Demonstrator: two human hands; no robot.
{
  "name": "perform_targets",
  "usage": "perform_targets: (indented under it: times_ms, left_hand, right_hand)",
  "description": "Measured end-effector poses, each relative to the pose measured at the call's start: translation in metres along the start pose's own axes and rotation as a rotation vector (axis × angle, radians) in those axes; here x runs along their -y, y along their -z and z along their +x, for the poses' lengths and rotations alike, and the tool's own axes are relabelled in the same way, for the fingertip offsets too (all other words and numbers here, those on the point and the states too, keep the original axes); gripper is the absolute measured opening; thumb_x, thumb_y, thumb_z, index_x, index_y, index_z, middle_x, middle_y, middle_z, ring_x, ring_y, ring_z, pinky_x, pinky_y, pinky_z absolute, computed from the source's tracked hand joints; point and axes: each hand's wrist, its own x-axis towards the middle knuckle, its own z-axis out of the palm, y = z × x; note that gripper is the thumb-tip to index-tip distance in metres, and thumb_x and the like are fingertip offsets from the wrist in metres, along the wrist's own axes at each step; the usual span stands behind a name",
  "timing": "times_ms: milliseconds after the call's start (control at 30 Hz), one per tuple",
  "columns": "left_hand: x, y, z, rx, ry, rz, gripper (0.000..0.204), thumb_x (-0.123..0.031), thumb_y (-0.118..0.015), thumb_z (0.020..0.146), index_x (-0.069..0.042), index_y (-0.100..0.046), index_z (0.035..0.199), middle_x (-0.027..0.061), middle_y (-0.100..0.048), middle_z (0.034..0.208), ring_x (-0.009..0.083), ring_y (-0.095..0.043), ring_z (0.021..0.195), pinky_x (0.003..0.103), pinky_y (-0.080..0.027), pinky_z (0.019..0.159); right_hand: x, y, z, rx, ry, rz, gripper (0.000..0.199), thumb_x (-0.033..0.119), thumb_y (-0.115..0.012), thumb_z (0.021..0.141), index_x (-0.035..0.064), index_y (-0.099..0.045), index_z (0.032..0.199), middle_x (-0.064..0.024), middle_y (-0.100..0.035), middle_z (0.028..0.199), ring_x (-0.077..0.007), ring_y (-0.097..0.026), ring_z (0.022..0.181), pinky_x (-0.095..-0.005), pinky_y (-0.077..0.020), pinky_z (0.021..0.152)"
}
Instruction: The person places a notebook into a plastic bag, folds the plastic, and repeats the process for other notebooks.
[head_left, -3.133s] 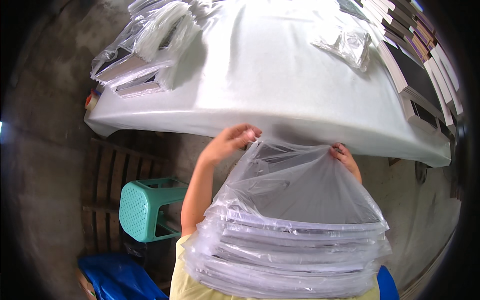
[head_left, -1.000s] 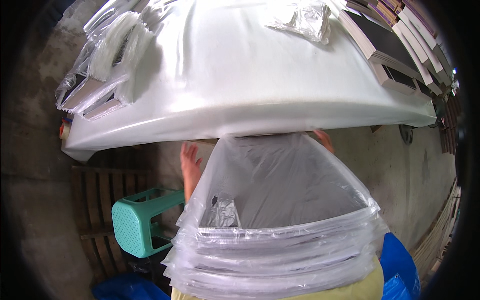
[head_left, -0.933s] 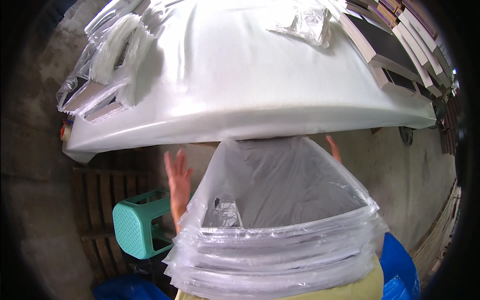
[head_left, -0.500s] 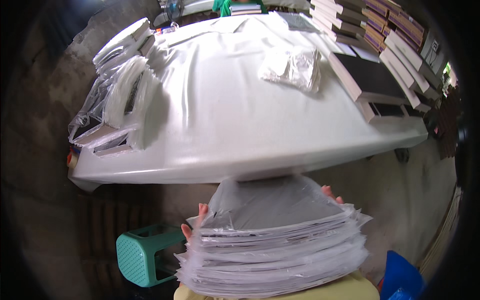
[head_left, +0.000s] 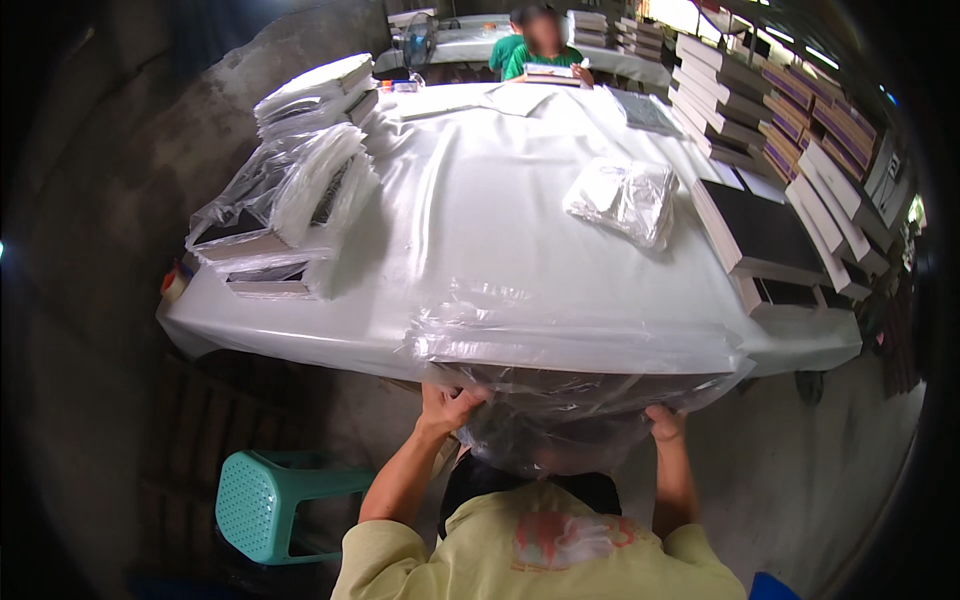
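The wrapped stack [head_left: 580, 390], dark flat pieces in clear plastic, bridged the near edge of the white-covered tabletop [head_left: 500, 230], its far part over the cloth and its near part projecting toward the wearer. The left hand [head_left: 452, 405] pinched its near left side, thumb over the plastic; the right hand [head_left: 664, 422] pinched its near right side, thumb likewise on top. The fingers of both grips were partly hidden underneath. Beyond the stack, a broad stretch of cloth ran toward the far edge, bounded by a bagged pile [head_left: 320, 185] at left and dark-topped boards [head_left: 765, 230] along the right edge. A plastic packet [head_left: 628, 200] lay within this stretch, nearer the boards than the pile. A tape roll [head_left: 175, 283] sat at the left edge, near the front corner. At floor level, a green stool [head_left: 250, 505] stood close to the left forearm, while concrete floor [head_left: 780, 480] extended outward from the right one. A person in a green shirt [head_left: 550, 60] was beyond the far edge.
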Motion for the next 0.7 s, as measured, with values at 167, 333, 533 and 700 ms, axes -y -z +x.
perform_targets:
  times_ms: [167,333,533,700]
  left_hand:
    - [-0.062,-0.012,0.036,0.052,-0.034,-0.066,0.023,-0.020,-0.071,0.071,0.000,-0.060,0.076,0.0019,-0.057,0.067,0.0099,-0.052,0.060,0.024,-0.041,0.053]
    - [-0.134,-0.032,0.128,0.051,-0.296,-0.002,0.035,-0.029,-0.067,0.076,0.001,-0.058,0.090,0.0017,-0.058,0.077,0.0093,-0.053,0.071,0.024,-0.042,0.062]
    - [-0.147,-0.030,0.221,0.100,-0.274,-0.017,0.044,-0.036,-0.060,0.081,0.003,-0.056,0.101,0.0072,-0.060,0.088,0.0129,-0.057,0.078,0.025,-0.046,0.070]
    - [-0.097,-0.007,0.232,0.064,-0.307,0.010,0.044,-0.034,-0.067,0.076,0.002,-0.057,0.099,0.0058,-0.061,0.086,0.0119,-0.056,0.078,0.027,-0.045,0.073]
  right_hand:
    - [0.066,-0.016,0.019,-0.101,0.189,-0.020,0.069,0.011,-0.068,0.062,0.0038,-0.039,0.124,-0.0040,-0.055,0.093,-0.0144,-0.053,0.076,-0.0271,-0.0447,0.071]
    - [0.171,-0.092,0.090,-0.142,0.283,0.027,0.043,0.015,-0.066,0.066,-0.0013,-0.057,0.105,-0.0056,-0.060,0.093,-0.0164,-0.057,0.084,-0.0276,-0.0434,0.079]
    - [0.204,-0.155,0.182,0.045,0.453,0.008,0.052,0.015,-0.071,0.069,-0.0029,-0.051,0.112,-0.0093,-0.056,0.105,-0.0174,-0.053,0.095,-0.0279,-0.0382,0.088]
    - [0.150,-0.163,0.212,0.149,0.429,0.011,0.058,0.016,-0.073,0.068,-0.0030,-0.047,0.116,-0.0098,-0.055,0.107,-0.0183,-0.050,0.099,-0.0277,-0.0359,0.089]
